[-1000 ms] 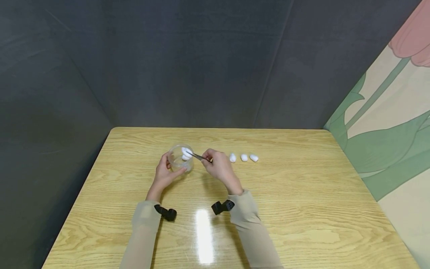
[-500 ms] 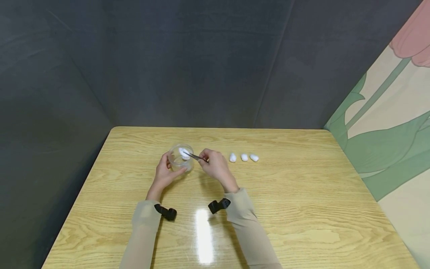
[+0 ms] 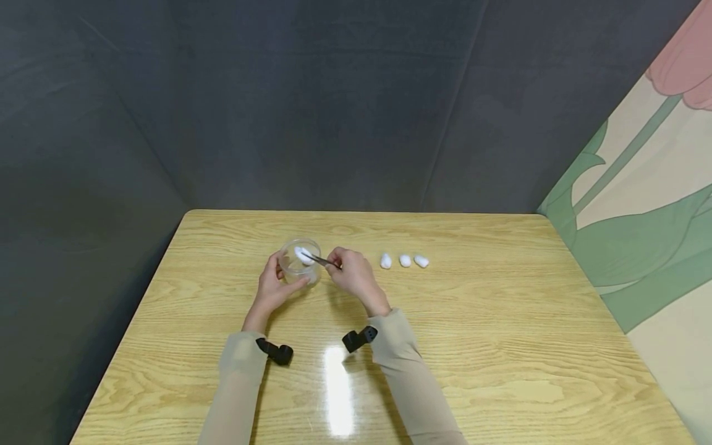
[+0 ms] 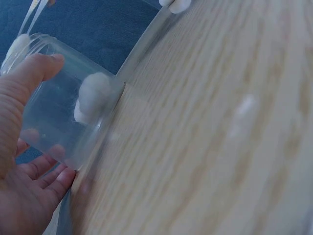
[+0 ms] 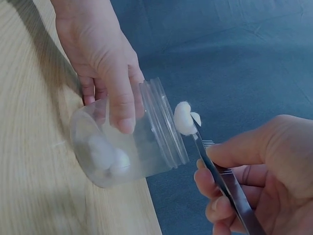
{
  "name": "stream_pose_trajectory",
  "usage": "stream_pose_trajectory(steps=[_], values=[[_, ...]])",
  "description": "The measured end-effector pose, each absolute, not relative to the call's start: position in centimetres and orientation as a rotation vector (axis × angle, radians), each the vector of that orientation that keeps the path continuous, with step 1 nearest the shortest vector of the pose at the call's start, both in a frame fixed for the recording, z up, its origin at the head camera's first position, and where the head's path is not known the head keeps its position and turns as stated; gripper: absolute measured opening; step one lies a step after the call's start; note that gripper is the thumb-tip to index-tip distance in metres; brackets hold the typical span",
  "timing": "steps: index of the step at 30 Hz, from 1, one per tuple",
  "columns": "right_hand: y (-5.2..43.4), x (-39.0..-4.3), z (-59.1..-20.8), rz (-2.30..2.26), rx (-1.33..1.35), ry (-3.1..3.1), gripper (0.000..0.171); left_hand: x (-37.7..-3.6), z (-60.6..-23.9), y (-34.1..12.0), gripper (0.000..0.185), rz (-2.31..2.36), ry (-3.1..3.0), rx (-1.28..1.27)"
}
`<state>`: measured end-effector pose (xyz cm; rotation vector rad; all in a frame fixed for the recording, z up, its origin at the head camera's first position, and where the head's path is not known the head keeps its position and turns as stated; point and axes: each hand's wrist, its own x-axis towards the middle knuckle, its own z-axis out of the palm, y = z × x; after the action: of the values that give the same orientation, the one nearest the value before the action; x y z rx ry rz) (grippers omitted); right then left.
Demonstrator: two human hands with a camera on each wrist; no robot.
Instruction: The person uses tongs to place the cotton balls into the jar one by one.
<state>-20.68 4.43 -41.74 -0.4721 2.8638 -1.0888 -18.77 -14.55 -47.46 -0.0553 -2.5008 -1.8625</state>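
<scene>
My left hand (image 3: 271,289) grips a clear plastic jar (image 3: 289,272) that stands on the table, fingers and thumb on opposite sides of its wall. White cotton balls (image 5: 108,157) lie at the jar's bottom. In my right hand (image 3: 355,272) I pinch metal tweezers (image 5: 226,182) between thumb and fingers. The tweezers' tips hold another cotton ball (image 5: 184,119) right at the jar's threaded mouth, above those inside. From the left wrist view the jar (image 4: 54,112) shows with my left thumb across its upper wall.
Three white cotton balls (image 3: 405,261) lie in a row on the wooden table (image 3: 500,321), right of my right hand. A dark cloth (image 3: 356,111) hangs behind the table's far edge. A patterned curtain (image 3: 656,247) is at the right.
My right hand has moved slightly left with the tweezers, bringing the held cotton ball farther over the jar's mouth. The left hand and jar have stayed in place.
</scene>
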Motion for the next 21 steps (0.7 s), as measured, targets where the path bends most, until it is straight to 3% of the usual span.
stream_pose_trajectory(steps=[9,21], values=[[4.3,-20.7,-42.1,-1.083,-0.462,2.847,0.006,-18.6,-47.3,-14.5,0.08,-1.85,-2.502,-0.055],[4.2,-20.6,-42.4,-1.105,-0.468,2.831,0.007,-20.5,-51.1,-15.3,0.084,-1.855,-2.476,-0.033]])
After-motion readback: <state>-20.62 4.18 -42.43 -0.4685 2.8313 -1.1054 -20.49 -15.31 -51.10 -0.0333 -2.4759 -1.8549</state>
